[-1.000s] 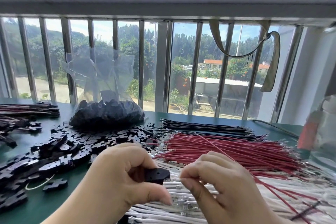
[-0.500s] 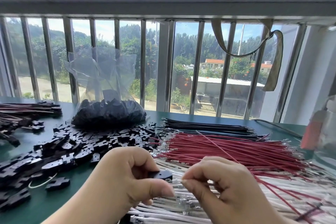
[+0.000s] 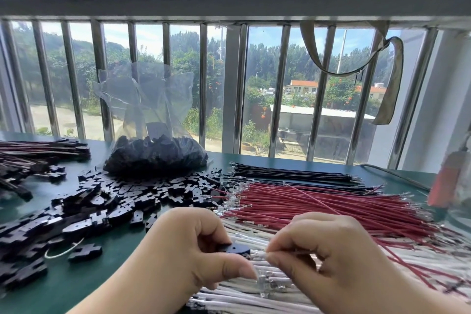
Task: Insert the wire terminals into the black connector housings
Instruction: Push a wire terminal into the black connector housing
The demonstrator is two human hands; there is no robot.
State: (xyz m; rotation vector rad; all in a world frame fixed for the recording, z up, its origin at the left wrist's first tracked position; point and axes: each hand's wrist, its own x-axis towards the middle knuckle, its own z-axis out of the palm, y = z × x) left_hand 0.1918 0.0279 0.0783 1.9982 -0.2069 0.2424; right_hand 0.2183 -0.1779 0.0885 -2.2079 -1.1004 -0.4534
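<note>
Black plastic was what the left hand [image 3: 188, 250] was seen gripping: a single connector housing [image 3: 235, 248], held between thumb and curled fingers low in the middle of the view, above the pile of white wires [image 3: 254, 296], while a white wire [image 3: 257, 254] was pinched by the right hand [image 3: 331, 255], its metal terminal brought right up against the housing's open end. Whether the terminal was already seated could not be told, since the mouth was hidden by the fingertips. A misfeed was judged the chief risk: if the terminal were offered tilted or turned the wrong way, it would likely be jammed at the cavity edge or its thin crimp bent. A soft wire pinched too far back would probably be buckled rather than driven in. Trouble was also expected from the loose terminals lying just beneath, by which the held wire could be snagged. More housings [image 3: 109, 201] were spread on the green table [image 3: 76, 285] to the left, well apart from the hands, and red wires [image 3: 318, 201] lay beyond
</note>
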